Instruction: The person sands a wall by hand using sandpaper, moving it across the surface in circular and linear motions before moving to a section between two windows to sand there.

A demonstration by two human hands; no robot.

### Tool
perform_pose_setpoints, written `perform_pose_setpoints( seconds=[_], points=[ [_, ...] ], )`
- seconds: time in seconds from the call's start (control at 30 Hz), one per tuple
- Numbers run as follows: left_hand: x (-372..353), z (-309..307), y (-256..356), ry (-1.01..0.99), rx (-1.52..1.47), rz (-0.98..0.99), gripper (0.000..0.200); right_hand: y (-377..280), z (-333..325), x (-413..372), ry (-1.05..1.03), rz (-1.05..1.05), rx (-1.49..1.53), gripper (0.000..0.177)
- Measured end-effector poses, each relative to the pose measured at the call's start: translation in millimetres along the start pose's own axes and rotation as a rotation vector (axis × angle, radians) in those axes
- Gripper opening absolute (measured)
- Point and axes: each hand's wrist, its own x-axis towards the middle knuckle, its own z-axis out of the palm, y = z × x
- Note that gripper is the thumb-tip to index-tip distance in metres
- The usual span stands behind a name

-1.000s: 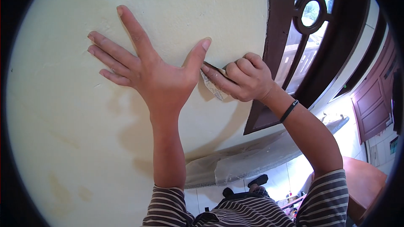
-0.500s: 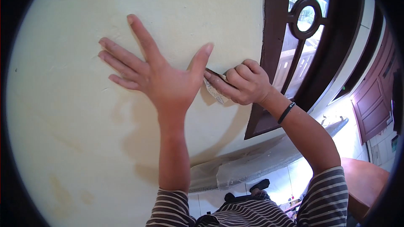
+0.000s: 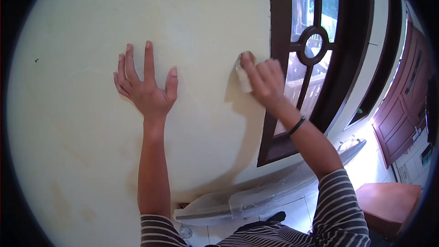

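Note:
My left hand [image 3: 148, 98] rests on the cream wall [image 3: 201, 123], palm toward it, with its fingers spread and nothing held. To the right, my right hand [image 3: 269, 84] grips a folded piece of sandpaper [image 3: 243, 75], pale on the side that shows. The sandpaper is at the wall surface, a short way left of the window frame, and casts a shadow below. My fingers cover part of it, and the hand is slightly blurred.
A dark brown window frame [image 3: 279, 23] borders the wall on the right. Low along the wall's foot runs a ledge-like object under clear plastic sheeting [image 3: 270, 196]. A reddish-brown tabletop [image 3: 386, 201] and a brown door [image 3: 402, 96] are further right.
My left hand has gone left and slightly down, away from my right hand. The right hand has turned upward with the sandpaper, and the view has shifted.

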Motion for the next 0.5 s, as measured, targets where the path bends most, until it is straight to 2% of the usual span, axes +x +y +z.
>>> perform_pose_setpoints(
  seconds=[0.13,0.23,0.33,0.37,0.47,0.5],
  points=[
    [-2.0,-0.3,0.6,0.050,-0.057,0.021,0.059,-23.6,2.3,-4.7,-0.117,-0.282,0.182,0.056],
    [-3.0,0.7,-0.3,0.082,-0.070,0.026,0.057,4.6,-10.0,13.9,-0.093,-0.230,0.073,0.053],
    [-3.3,-1.1,-1.0,0.089,-0.070,0.017,0.056,-24.5,4.4,-8.3,-0.062,-0.096,0.009,0.050],
    [-2.8,-1.2,-0.9,0.091,-0.068,0.017,0.056,-34.5,4.3,-12.7,-0.099,-0.208,0.128,0.051],
    [-3.8,-0.5,-0.6,0.095,-0.064,0.011,0.056,-5.2,-6.3,8.1,-0.119,-0.307,0.172,0.055],
    [-2.7,0.5,-1.0,0.100,-0.065,0.011,0.056,5.6,-9.4,17.6,-0.064,-0.218,0.103,0.052]
  ],
)
